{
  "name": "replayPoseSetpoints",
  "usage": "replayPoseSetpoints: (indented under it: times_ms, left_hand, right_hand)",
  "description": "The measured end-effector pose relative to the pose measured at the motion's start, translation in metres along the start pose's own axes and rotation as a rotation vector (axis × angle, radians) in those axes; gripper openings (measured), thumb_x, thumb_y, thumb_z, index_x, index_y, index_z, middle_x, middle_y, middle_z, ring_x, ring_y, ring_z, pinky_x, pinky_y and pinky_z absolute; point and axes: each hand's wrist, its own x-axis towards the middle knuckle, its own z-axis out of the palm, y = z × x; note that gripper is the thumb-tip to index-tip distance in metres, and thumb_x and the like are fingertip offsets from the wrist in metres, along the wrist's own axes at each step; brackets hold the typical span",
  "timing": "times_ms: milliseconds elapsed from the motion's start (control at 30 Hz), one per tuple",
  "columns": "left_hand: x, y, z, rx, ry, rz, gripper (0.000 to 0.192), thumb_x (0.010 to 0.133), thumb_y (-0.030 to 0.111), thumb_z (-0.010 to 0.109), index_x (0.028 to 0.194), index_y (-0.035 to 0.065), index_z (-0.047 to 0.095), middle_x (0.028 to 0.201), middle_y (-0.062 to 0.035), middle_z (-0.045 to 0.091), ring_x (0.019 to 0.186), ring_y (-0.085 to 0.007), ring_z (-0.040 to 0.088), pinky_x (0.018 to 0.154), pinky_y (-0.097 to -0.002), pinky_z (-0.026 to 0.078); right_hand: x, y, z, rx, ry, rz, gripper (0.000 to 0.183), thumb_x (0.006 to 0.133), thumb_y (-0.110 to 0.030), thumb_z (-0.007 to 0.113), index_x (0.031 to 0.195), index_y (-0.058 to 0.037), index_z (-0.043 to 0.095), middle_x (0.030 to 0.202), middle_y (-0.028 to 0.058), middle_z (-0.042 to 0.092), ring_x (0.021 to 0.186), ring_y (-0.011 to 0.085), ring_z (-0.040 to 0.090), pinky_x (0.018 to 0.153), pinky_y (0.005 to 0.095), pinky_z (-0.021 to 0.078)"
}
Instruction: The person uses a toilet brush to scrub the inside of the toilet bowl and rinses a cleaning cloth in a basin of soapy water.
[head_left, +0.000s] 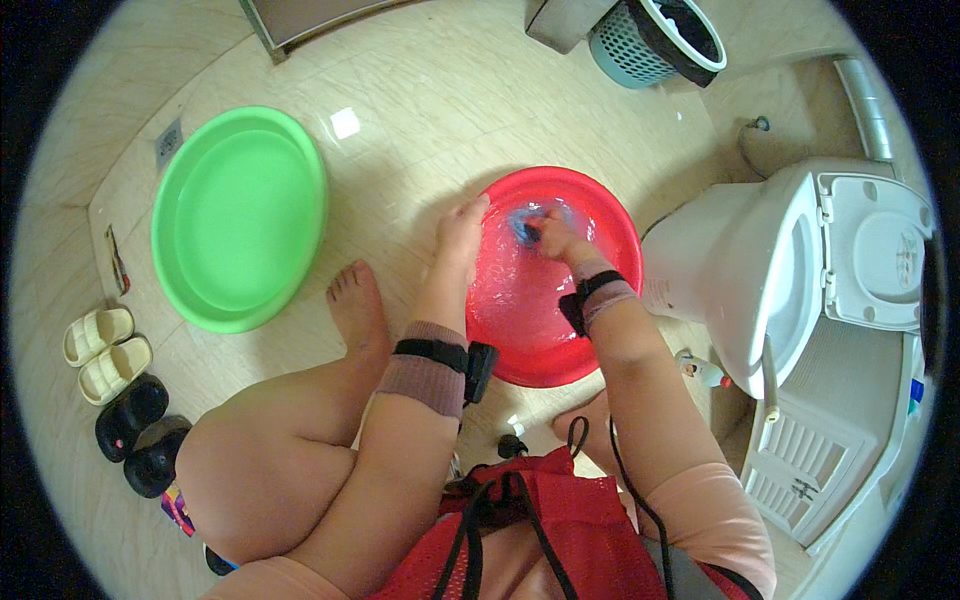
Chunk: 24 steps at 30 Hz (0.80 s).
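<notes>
A red plastic basin (525, 379) with water in it sits on the tiled floor before me. My left hand (459, 232) grips its left rim, fingertips over the edge. Inside the basin, near the far side, my right hand (556, 236) holds a small blue item (523, 226) in the water. The fingers and the rippled surface partly hide that item, so I cannot tell if it is cloth or a brush.
A green plastic basin (319, 247) stands to the left, with slippers (112, 367) along the wall beyond. At right are a white toilet (720, 255) and a bottle with a red cap (701, 369). A lined waste basket (630, 52) stands at the far side.
</notes>
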Motion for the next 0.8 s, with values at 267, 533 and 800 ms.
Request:
replayPoseSetpoints:
  times_ms: [267,533,800]
  left_hand:
    - [-0.004,0.001,-0.002,0.044,0.039,0.009,0.045,0.09,0.032,0.064,0.121,-0.0004,0.061,0.116,-0.0149,0.064,0.104,-0.0235,0.06,0.091,-0.038,0.048]
    - [-0.005,0.0,0.01,0.147,0.082,0.016,0.043,0.089,0.03,0.065,0.121,0.0015,0.061,0.112,-0.015,0.065,0.099,-0.0242,0.062,0.089,-0.04,0.051]
    - [0.001,-0.005,0.005,0.005,0.043,0.027,0.042,0.087,0.028,0.067,0.117,-0.0013,0.062,0.109,-0.0153,0.066,0.099,-0.0248,0.063,0.088,-0.0402,0.051]
  right_hand:
    - [-0.073,0.043,0.054,-0.061,-0.21,0.066,0.044,0.082,-0.013,0.053,0.125,-0.0108,0.061,0.121,0.017,0.064,0.113,0.0368,0.06,0.096,0.0444,0.0478]
    - [-0.055,-0.064,0.062,-0.023,-0.37,-0.018,0.055,0.072,-0.013,0.057,0.127,-0.005,0.056,0.122,0.0246,0.06,0.113,0.0416,0.057,0.097,0.0477,0.0464]
    - [-0.009,-0.032,-0.017,0.27,-0.128,-0.016,0.055,0.075,-0.009,0.055,0.13,-0.0041,0.054,0.134,0.0221,0.054,0.127,0.0369,0.047,0.11,0.0407,0.0357]
